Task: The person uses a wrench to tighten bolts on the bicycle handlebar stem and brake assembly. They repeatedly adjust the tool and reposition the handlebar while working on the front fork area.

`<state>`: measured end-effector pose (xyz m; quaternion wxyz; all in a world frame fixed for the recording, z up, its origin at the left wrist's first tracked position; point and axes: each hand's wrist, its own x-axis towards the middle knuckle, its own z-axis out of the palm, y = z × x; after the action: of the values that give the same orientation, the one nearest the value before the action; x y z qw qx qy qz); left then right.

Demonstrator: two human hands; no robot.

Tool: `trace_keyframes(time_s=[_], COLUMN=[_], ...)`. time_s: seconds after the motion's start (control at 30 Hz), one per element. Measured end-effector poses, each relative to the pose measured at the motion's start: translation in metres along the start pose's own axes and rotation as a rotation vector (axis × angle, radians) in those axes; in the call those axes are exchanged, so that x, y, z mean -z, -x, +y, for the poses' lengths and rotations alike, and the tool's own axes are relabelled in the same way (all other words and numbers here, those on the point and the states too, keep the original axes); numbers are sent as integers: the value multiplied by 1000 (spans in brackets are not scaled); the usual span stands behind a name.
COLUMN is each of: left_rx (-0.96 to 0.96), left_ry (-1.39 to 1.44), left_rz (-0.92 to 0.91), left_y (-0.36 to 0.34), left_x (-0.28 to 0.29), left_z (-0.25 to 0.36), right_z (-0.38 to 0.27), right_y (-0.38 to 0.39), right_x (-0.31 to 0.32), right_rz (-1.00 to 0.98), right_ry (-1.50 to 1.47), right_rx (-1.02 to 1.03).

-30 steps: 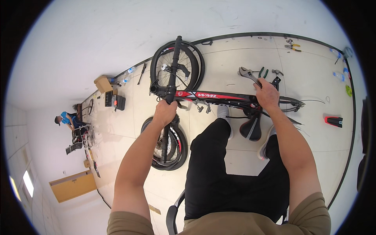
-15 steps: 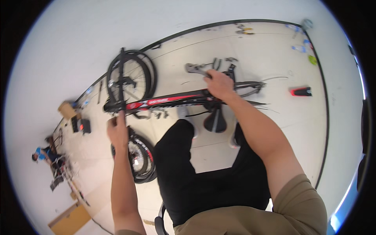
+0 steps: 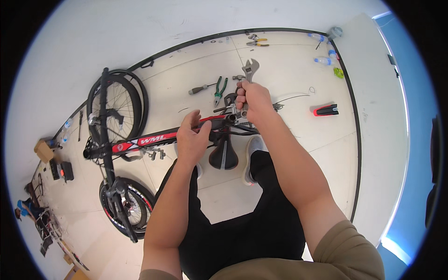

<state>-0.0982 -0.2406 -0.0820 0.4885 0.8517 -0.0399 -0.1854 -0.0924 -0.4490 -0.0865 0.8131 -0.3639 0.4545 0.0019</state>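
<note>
My right hand (image 3: 255, 100) is closed around an adjustable wrench (image 3: 250, 68), its jaws pointing away from me. It is just above the rear end of a red and black bicycle frame (image 3: 154, 139) that stretches across in front of me. My left hand (image 3: 192, 137) has its fingers apart over the frame's red tube; whether it touches the tube I cannot tell. A black saddle (image 3: 223, 156) points toward me below the frame. Green-handled pliers (image 3: 220, 91), a screwdriver (image 3: 200, 89) and a partly hidden hammer (image 3: 238, 78) lie on the floor beyond.
At the left, a black fork (image 3: 107, 126) crosses the frame's front end, with a wheel (image 3: 138, 105) beyond and another wheel (image 3: 103, 205) nearer. Yellow-handled pliers (image 3: 258, 43) and water bottles (image 3: 323, 60) lie by the far wall. A red-black object (image 3: 325, 110) sits at right. My shoes flank the saddle.
My left hand has left the frame's front end and moved right along the tube, fingers apart. My right hand keeps the wrench, now turned from pointing left to pointing away. The view has shifted.
</note>
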Motion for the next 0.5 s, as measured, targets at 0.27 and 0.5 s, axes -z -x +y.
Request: trace_keyframes(time_s=[0.27, 0.5], left_rx=[385, 445], left_ry=[418, 408], left_rz=[8, 2], left_y=[-28, -14], left_x=[-60, -83], left_z=[-2, 3], right_z=[-12, -6], right_y=[10, 4], right_x=[11, 15], right_rz=[68, 60], right_ry=[-331, -253], right_rx=[-235, -186])
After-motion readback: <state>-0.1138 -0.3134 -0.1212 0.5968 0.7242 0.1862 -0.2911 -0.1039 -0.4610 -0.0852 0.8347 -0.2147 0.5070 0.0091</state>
